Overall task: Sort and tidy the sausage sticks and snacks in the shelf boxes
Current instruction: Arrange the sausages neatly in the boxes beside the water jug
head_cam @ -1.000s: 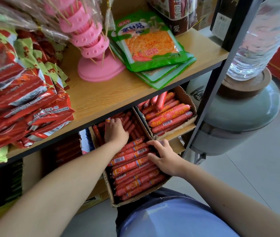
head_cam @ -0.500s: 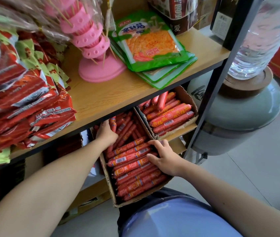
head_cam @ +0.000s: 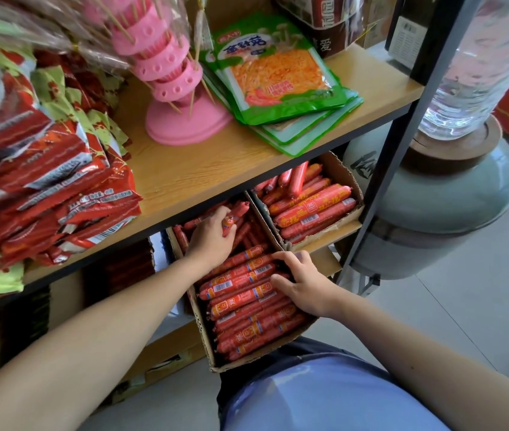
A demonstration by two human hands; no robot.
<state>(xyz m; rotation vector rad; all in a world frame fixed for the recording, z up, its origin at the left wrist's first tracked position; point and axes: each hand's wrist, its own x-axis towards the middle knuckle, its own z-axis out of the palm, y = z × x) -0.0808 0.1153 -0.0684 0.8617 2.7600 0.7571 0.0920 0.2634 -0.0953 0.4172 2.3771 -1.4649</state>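
Observation:
A cardboard box point(head_cam: 203, 334) full of thin red sausage sticks point(head_cam: 240, 293) juts out from the lower shelf toward me. My left hand point(head_cam: 211, 234) reaches into its back half and is closed around a few sausage sticks point(head_cam: 231, 217) under the shelf board. My right hand point(head_cam: 301, 281) rests flat on the neat rows at the box's right side, fingers spread, holding nothing. To the right, a second box point(head_cam: 340, 169) holds thicker red sausages point(head_cam: 312, 206).
The wooden upper shelf point(head_cam: 203, 169) carries red snack packets point(head_cam: 45, 194) at left, a pink skewer stand point(head_cam: 181, 119), and green pouches point(head_cam: 281, 76). A dark shelf post point(head_cam: 380, 194) stands at right, with a large ceramic jar point(head_cam: 446, 206) and water bottle point(head_cam: 477, 66) beyond it.
My left hand moved from the box's left edge back to its rear middle and closed on a few sausage sticks. My right hand stayed on the rows.

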